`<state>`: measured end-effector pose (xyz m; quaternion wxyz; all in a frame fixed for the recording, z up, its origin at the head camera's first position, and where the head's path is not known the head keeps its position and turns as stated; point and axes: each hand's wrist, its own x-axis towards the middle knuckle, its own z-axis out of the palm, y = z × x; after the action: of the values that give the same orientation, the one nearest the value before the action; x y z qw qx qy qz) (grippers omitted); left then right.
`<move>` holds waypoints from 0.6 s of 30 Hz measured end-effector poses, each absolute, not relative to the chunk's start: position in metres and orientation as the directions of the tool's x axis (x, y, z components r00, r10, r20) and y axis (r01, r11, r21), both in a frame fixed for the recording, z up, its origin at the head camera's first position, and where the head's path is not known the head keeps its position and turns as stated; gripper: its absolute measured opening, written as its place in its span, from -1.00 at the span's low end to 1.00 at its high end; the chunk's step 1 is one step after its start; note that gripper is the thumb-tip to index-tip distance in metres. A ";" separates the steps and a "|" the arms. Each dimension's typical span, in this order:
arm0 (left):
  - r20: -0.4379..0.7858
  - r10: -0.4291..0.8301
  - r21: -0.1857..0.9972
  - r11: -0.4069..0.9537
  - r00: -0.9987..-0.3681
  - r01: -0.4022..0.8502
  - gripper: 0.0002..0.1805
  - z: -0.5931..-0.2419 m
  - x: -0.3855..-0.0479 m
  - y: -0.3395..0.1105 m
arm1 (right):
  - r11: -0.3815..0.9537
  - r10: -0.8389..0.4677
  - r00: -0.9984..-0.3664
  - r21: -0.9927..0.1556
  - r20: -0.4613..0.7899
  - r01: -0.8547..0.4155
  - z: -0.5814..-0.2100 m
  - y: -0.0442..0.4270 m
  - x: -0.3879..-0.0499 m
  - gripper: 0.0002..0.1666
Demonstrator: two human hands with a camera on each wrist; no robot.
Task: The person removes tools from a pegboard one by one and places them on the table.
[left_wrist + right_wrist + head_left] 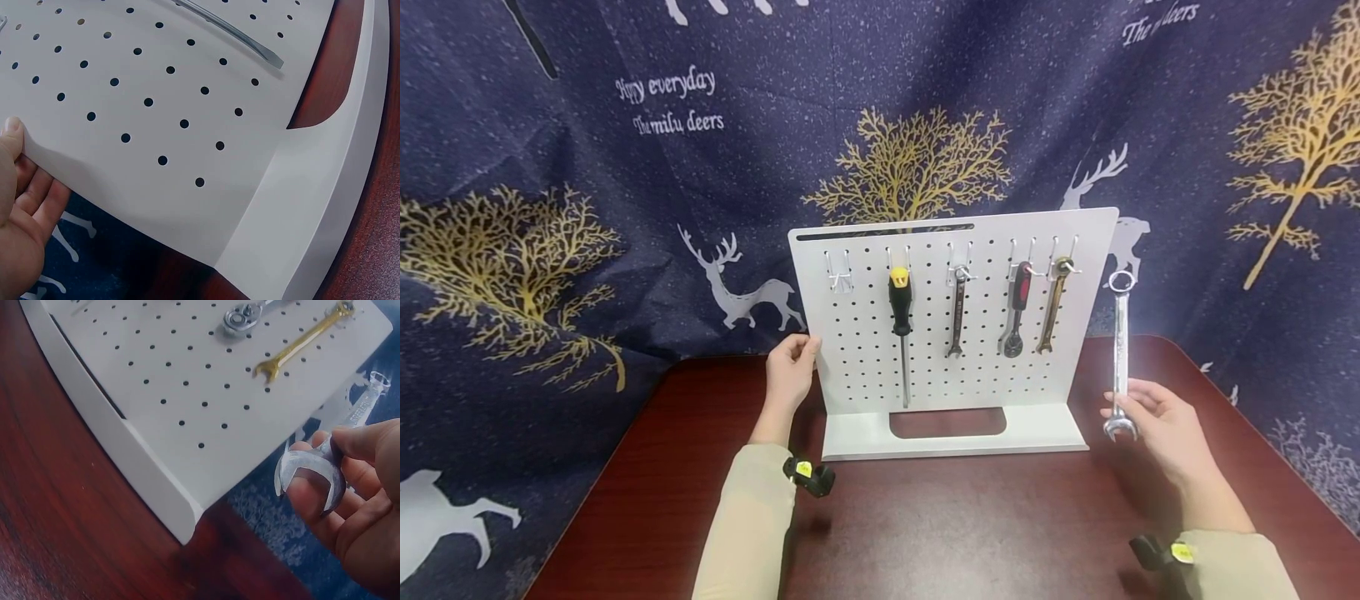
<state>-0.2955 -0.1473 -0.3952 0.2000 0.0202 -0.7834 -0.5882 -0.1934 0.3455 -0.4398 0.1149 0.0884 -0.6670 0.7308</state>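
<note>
A silver combination wrench [1122,350] is pinched in my right hand [1165,429], to the right of the white pegboard [880,350]. Its ring end points up, and its open-jaw end [312,469] sticks out below my fingers. My left hand [792,375] grips the pegboard's left edge, thumb on the front face and fingers behind. On the board's hooks hang a black-and-yellow screwdriver [901,304], a smaller dark combination wrench [957,317], a ratchet [1017,312] with a red-marked handle, and a gold-coloured wrench [1054,308]. The hook [840,282] at the far left holds nothing.
The pegboard's base [857,435], with a wide cut-out, stands on a dark red wooden table [940,525]. Close behind hangs a blue cloth [760,167] printed with deer and gold trees. Black wrist cameras [811,477] are strapped to both sleeves.
</note>
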 end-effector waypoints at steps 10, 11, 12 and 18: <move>0.279 -0.262 0.933 0.304 -0.924 0.195 -0.73 -0.395 -0.296 -0.148 | -0.012 0.039 -0.968 -0.968 0.249 -0.250 -0.440 0.349 -0.189 -0.71; 0.280 -0.263 0.932 0.304 -0.923 0.196 -0.73 -0.395 -0.296 -0.148 | -0.018 0.031 -0.971 -0.971 0.236 -0.237 -0.441 0.350 -0.189 -0.71; 0.281 -0.263 0.932 0.305 -0.923 0.197 -0.73 -0.395 -0.296 -0.147 | -0.028 0.022 -0.975 -0.975 0.219 -0.220 -0.442 0.351 -0.189 -0.70; 0.296 -0.265 0.927 0.310 -0.918 0.210 -0.74 -0.394 -0.295 -0.147 | -0.037 -0.024 -0.991 -0.991 0.128 -0.127 -0.444 0.357 -0.189 -0.70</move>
<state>-0.2948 -0.1472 -0.3944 0.2022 0.0175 -0.7837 -0.5870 -0.1889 0.3571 -0.4443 0.0358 0.0546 -0.6931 0.7178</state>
